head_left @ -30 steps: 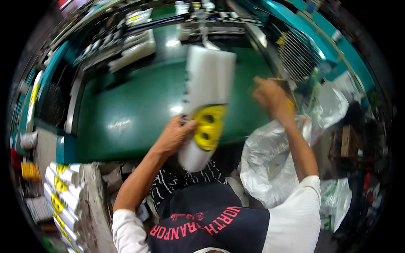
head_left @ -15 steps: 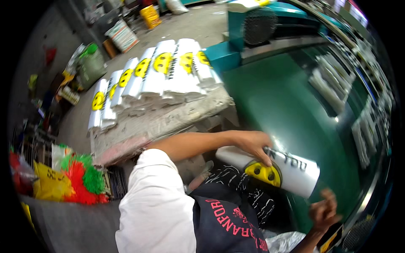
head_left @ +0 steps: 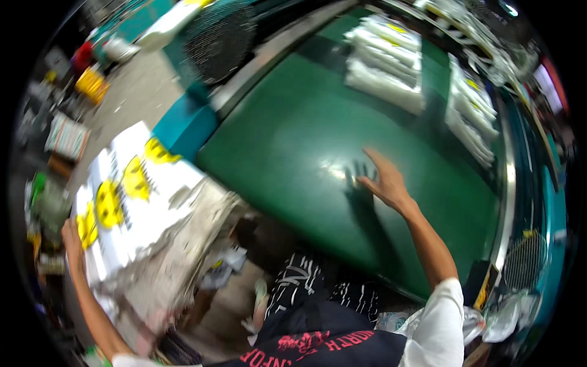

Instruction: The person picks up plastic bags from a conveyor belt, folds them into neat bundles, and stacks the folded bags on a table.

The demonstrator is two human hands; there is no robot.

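My left hand [head_left: 72,237] is at the outer left edge of a row of white plastic-bag bundles [head_left: 116,244], printed with yellow smiley faces. The hand touches the end bundle or lies right beside it; its fingers are blurred, so its grip is unclear. The bundles lie side by side on a worn, pale-topped stand [head_left: 183,257]. Over the green table surface [head_left: 275,147] my right hand [head_left: 386,182] hovers open, thumb and fingers apart, with nothing in it. Its shadow falls on the green surface below.
Two groups of clear-wrapped white bundles lie on the green surface, one at the far side [head_left: 385,76], one at the right [head_left: 469,119]. A teal machine part [head_left: 189,125] stands between stand and table. A metal rail [head_left: 509,183] edges the right. Sacks [head_left: 66,136] stand far left.
The white smiley-printed bundle that my left hand held over the table's near edge is gone from there. My left hand has moved left to the row; my right hand has moved forward, over the table.
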